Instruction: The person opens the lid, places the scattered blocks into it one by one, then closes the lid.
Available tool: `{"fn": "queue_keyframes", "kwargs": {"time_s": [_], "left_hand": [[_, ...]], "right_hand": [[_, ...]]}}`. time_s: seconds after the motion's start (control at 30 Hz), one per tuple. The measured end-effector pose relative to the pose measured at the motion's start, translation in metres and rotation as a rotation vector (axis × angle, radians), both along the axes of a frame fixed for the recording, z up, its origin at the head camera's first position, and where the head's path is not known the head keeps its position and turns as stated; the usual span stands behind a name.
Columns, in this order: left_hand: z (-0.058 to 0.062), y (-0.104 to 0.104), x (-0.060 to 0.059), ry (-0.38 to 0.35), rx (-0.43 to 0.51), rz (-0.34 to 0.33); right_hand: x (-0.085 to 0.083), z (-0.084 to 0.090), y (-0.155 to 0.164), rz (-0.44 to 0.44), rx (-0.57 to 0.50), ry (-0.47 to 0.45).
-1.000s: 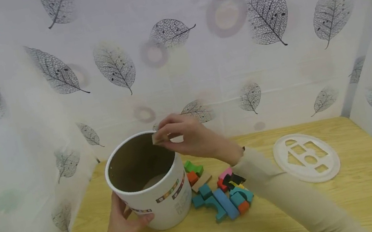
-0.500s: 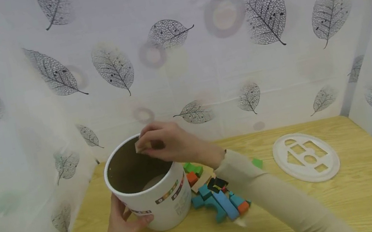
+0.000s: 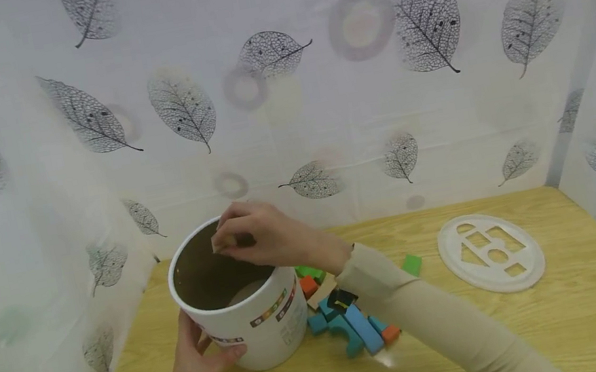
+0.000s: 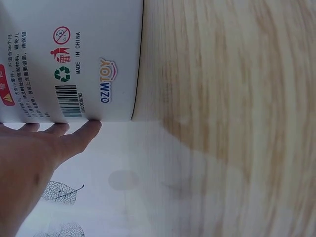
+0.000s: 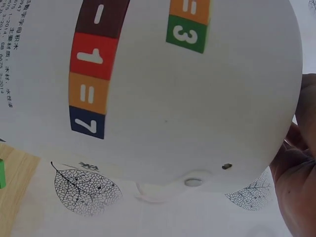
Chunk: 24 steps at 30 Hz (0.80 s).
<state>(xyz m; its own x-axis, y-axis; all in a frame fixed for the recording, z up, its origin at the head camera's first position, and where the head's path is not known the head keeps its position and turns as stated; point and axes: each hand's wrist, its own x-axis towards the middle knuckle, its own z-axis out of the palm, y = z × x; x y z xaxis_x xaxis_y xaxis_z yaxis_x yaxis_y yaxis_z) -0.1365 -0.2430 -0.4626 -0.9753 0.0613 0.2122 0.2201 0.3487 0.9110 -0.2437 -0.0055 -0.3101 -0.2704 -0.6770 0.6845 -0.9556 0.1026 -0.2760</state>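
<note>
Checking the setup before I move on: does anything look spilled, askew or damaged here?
Nothing looks damaged. The tub stands upright. Blocks lie loose in a heap beside it, one green block apart, and the lid lies flat, off the tub.

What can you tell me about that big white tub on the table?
The tub is a white cylinder, seemingly cardboard, with a brown inside, standing upright and open-topped on the wooden table. Coloured number squares band its side; the left wrist view shows a barcode, a recycling mark and "MADE IN CHINA". The left hand holds its near side. The right hand is over the opening, pinching a pale block. Coloured blocks lie just to its right.
</note>
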Motion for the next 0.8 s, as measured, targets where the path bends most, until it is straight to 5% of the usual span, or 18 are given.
{"fn": "queue_keyframes", "kwargs": {"time_s": [0.8], "left_hand": [[0.003,0.002,0.003,-0.001,-0.046,0.037]], "right_hand": [[-0.003,-0.007,0.013,-0.040,-0.015,-0.021]]}}
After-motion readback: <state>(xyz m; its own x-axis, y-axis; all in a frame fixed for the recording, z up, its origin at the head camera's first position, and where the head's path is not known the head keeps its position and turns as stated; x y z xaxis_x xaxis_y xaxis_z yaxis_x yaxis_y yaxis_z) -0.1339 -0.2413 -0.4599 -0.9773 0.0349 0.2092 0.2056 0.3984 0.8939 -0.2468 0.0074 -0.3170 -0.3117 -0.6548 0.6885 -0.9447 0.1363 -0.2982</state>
